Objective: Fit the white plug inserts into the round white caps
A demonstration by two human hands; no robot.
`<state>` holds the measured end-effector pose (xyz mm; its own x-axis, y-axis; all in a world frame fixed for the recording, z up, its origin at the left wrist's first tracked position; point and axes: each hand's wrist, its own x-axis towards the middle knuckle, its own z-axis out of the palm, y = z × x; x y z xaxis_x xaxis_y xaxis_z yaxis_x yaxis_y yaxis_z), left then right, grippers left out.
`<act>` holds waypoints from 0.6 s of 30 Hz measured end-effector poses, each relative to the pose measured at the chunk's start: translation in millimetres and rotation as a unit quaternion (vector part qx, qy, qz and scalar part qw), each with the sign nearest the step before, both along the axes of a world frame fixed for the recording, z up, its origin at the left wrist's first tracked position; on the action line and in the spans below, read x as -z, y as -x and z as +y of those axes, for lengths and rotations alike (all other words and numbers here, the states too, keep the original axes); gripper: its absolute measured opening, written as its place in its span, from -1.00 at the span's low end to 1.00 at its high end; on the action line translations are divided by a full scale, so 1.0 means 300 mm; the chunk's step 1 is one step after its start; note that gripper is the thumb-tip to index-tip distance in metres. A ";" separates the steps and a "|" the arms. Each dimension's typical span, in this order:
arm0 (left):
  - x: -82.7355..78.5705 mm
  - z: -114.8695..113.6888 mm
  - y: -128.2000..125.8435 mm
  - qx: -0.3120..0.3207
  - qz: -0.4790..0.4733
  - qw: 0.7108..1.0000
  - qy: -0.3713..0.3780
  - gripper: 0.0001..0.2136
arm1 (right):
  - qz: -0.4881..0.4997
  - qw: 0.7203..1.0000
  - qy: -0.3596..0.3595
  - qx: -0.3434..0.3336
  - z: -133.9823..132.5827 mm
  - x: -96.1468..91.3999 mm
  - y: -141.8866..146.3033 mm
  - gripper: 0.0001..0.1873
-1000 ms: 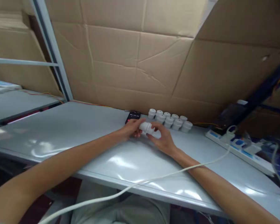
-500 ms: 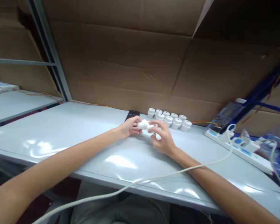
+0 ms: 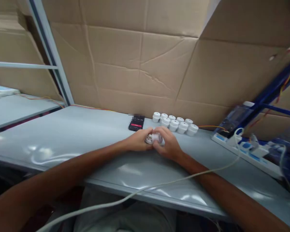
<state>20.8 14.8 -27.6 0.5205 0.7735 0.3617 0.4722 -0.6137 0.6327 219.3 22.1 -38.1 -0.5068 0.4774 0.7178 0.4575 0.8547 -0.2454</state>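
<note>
Over the middle of the table, both hands meet at a small white plastic fitting. My left hand (image 3: 139, 140) is closed around a round white piece (image 3: 149, 139) whose open face shows small metal-looking parts. My right hand (image 3: 169, 144) has its thumb and fingers curled round a white cylindrical piece (image 3: 157, 138), close against the first. Blur and the fingers hide whether the two pieces are joined. Just behind my hands stand several white round-capped fittings (image 3: 174, 125) in two rows, each with a small dark hole on top.
A black phone (image 3: 136, 123) with a lit timer lies behind my left hand. On the right is a white power strip (image 3: 246, 154) with plugs. Its white cable (image 3: 174, 182) passes over my right forearm in view. Cardboard (image 3: 125, 64) lines the back.
Both hands have come nearer to me and closer together, uncovering the phone. The white fitting has turned, so that its inner face now shows. The picture has become brighter at the back.
</note>
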 end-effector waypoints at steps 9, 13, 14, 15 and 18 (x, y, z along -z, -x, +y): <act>-0.045 0.006 0.015 0.016 0.087 0.989 -0.121 -0.70 | -0.027 0.989 0.115 0.088 0.044 -0.005 -0.024 -0.80; -0.048 0.009 0.018 0.020 0.106 0.989 -0.106 -0.83 | -0.035 0.987 0.139 0.068 0.043 -0.009 -0.020 -0.76; -0.047 0.010 0.018 0.018 0.109 0.988 -0.105 -0.83 | -0.039 0.986 0.149 0.062 0.043 -0.008 -0.020 -0.74; -0.045 0.010 0.017 0.013 0.114 0.988 -0.107 -0.83 | -0.043 0.985 0.159 0.057 0.044 -0.006 -0.020 -0.72; -0.044 0.010 0.018 -0.010 0.133 0.984 -0.116 -0.81 | -0.059 0.980 0.180 0.058 0.050 0.000 -0.023 -0.73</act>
